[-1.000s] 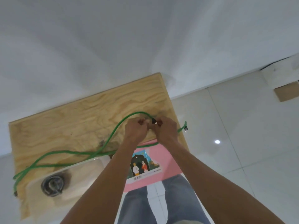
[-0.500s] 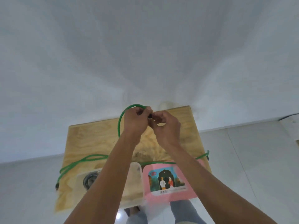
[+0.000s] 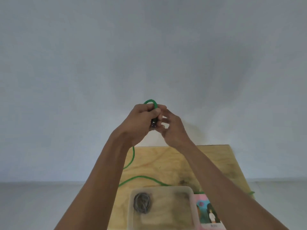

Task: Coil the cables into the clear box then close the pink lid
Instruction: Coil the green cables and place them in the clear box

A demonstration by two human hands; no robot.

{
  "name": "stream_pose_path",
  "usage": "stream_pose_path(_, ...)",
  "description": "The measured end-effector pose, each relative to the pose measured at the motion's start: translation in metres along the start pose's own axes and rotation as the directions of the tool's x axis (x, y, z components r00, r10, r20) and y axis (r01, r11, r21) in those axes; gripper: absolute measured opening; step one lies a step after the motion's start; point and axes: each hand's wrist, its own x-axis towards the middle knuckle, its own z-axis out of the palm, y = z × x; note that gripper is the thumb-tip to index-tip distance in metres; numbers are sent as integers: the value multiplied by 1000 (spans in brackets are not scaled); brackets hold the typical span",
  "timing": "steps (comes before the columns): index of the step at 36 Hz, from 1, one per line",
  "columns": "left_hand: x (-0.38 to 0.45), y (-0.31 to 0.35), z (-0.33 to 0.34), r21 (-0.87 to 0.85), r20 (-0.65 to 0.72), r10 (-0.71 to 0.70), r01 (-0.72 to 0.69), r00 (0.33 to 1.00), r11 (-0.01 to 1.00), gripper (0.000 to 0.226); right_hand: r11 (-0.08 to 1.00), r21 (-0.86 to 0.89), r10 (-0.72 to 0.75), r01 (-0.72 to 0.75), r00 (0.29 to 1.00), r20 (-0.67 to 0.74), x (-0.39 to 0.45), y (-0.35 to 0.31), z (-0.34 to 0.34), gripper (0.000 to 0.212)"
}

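While the left hand (image 3: 141, 121) is gripping the green cable (image 3: 132, 156) and the right hand's (image 3: 171, 128) loosely curled fingers are barely touching it, trailing slack is risking a snag on the box (image 3: 191, 191).

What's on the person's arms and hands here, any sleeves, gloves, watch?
Both arms are bare as far as the frame shows: no sleeves. The left hand and right hand wear no gloves; no watch, band or markings visible at either wrist. Rings can't be ruled out: the fingers are blurred.
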Motion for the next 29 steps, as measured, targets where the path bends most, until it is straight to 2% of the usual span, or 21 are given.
stream_pose_path(2, -10, 9, -8, -82, 51, -11, 16, 999, 997, 28, 976, -158, -149, 147, 989, 0, 3, -14, 9, 40)
stream_pose_path(3, -14, 12, -12, -103, 70, -15, 22, 997, 994, 33, 977, -125, -178, 173, 984, -27, 3, -24, 14, 28)
stream_pose_path(4, -18, 15, -15, -111, 88, -14, 24, 996, 994, 39, 993, 18, -115, 116, 992, -50, 4, -38, 16, 24)
stream_pose_path(6, -23, 21, -23, -116, 124, 8, 6, 992, 993, 45, 963, 240, -121, 121, 993, -13, 3, -51, 27, 31)
stream_pose_path(10, -27, 21, -39, -158, 173, 81, -53, 982, 986, 44, 939, 339, -81, 63, 996, 41, 7, -69, 27, 33)
stream_pose_path(12, -29, 19, -45, -101, 172, 114, -98, 978, 990, 36, 967, 237, -74, 91, 994, -79, 15, -70, 18, 25)
stream_pose_path(13, -30, 19, -48, -55, 165, 125, -118, 978, 992, 31, 979, 152, -117, 139, 983, -143, 22, -65, 14, 27)
stream_pose_path(16, -30, 21, -52, 57, 142, 132, -141, 981, 988, 23, 986, -1, -164, 166, 969, -184, 35, -63, 5, 43)
stream_pose_path(19, -22, 26, -50, 130, 111, 143, -157, 983, 979, 22, 974, -31, -224, 222, 949, -221, 41, -80, -12, 32)
stream_pose_path(24, -7, 41, -30, 35, 87, 186, -189, 979, 981, 24, 958, -83, -287, 275, 930, -231, 59, -97, -46, 25)
stream_pose_path(29, 16, 58, -8, -137, 43, 231, -223, 972, 965, 35, 942, -121, -332, 312, 917, -221, 81, -109, -82, 23)
